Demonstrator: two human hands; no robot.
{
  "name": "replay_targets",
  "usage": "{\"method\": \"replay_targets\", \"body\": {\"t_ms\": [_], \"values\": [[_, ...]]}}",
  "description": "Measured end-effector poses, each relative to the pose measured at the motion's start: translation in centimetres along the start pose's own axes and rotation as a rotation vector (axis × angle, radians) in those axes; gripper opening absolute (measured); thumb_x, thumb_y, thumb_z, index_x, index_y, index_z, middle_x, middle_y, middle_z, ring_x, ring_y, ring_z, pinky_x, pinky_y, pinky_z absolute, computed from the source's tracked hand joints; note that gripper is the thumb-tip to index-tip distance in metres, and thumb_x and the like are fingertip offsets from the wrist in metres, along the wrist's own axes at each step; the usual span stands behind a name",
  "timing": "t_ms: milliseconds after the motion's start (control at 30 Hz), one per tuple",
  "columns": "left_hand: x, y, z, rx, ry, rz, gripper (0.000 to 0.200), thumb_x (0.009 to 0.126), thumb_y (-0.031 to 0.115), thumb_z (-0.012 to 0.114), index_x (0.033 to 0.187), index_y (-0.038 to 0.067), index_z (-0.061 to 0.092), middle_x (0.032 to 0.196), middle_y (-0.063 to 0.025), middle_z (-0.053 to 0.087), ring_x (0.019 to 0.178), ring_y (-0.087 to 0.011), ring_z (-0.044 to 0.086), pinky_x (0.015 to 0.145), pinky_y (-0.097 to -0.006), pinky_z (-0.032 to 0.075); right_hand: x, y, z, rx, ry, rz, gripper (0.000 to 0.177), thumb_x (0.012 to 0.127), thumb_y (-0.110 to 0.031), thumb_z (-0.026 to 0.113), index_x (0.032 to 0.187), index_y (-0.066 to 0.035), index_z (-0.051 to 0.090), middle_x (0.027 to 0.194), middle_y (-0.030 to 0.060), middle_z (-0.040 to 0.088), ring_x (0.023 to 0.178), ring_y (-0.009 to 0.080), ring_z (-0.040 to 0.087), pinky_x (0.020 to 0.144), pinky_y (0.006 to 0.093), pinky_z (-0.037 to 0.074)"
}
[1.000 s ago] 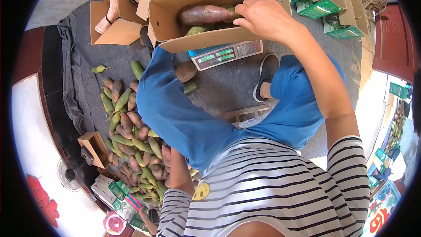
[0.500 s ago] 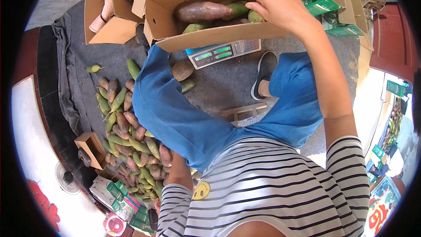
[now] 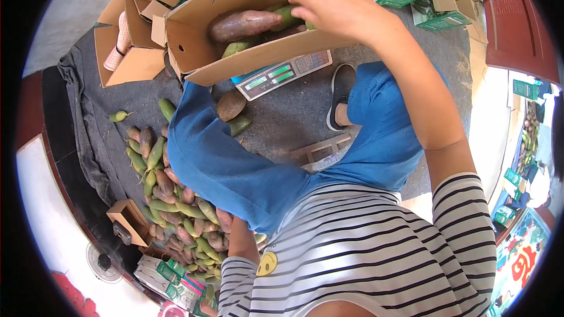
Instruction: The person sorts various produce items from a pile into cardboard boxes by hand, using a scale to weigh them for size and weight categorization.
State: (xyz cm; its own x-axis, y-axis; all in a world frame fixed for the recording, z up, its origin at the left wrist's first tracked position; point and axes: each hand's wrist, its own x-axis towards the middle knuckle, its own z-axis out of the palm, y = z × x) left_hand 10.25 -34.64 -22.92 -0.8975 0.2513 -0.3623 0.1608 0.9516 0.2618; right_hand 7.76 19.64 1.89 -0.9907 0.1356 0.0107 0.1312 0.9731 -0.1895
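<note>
Well, your right hand [image 3: 335, 6] sits inside the cardboard box [image 3: 194, 41], with the near wall just under your wrist and the far wall close behind your knuckles. Free room lies leftward, above the purple fruit [image 3: 244, 23]. Your fingers curl down onto the green fruit [image 3: 286, 15] beside it, but I cannot tell whether they clamp it. Your left hand is hidden behind your blue trouser leg [image 3: 235, 164]

In the box [image 3: 264, 54], green fruit [image 3: 286, 16] lies against purple fruit [image 3: 244, 23].

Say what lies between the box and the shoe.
The scale: its display sticks out from under the box, towards the shoe. The head view shows this.
</note>
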Motion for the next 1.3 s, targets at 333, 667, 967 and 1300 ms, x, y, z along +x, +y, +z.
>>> {"method": "replay_targets", "body": {"t_ms": [333, 667, 967, 1300], "values": [[-2.7, -4.7, -2.6, 0.020, 0.134, 0.069, 0.048, 0.081, 0.030, 0.058, 0.121, 0.003, 0.051, 0.113, -0.0179, 0.054, 0.103, -0.0350, 0.052, 0.088, -0.0429, 0.042, -0.6, -0.9, 1.1, -0.019, -0.155, -0.064, 0.021, 0.084, -0.022, 0.059, 0.094, -0.004, 0.060, 0.086, 0.0134, 0.062, 0.086, 0.0319, 0.061, 0.072, 0.0427, 0.049], [0.6, -6.5, -6.5, 0.355, 0.026, -0.032, 0.055, 0.078, 0.032, 0.061, 0.125, 0.007, 0.048, 0.120, -0.0175, 0.049, 0.108, -0.0368, 0.047, 0.089, -0.0437, 0.041, -0.4, -1.1, 1.3, -0.007, -0.200, -0.082, 0.020, 0.083, -0.021, 0.059, 0.096, -0.005, 0.059, 0.087, 0.0139, 0.061, 0.086, 0.0331, 0.060, 0.073, 0.0437, 0.048], [4.5, -4.4, -7.2, 0.217, 0.211, -0.324, 0.054, 0.077, 0.019, 0.065, 0.127, 0.011, 0.046, 0.129, -0.0198, 0.044, 0.118, -0.0364, 0.043, 0.093, -0.0454, 0.041, -0.3, -1.1, 1.2, 0.015, -0.134, -0.094, 0.019, 0.083, -0.019, 0.058, 0.095, -0.005, 0.060, 0.089, 0.0161, 0.062, 0.089, 0.0343, 0.059, 0.076, 0.0449, 0.047], [10.2, 19.1, -25.2, -0.706, 0.524, 0.433, 0.037, 0.090, 0.013, 0.057, 0.124, 0.000, 0.049, 0.115, -0.0113, 0.057, 0.105, -0.0184, 0.055, 0.087, -0.0303, 0.045, -0.5, -1.0, -1.0, 0.043, -0.272, -0.033, 0.024, 0.083, -0.026, 0.058, 0.096, -0.006, 0.061, 0.087, 0.0151, 0.063, 0.089, 0.0331, 0.060, 0.075, 0.0440, 0.047]]}}
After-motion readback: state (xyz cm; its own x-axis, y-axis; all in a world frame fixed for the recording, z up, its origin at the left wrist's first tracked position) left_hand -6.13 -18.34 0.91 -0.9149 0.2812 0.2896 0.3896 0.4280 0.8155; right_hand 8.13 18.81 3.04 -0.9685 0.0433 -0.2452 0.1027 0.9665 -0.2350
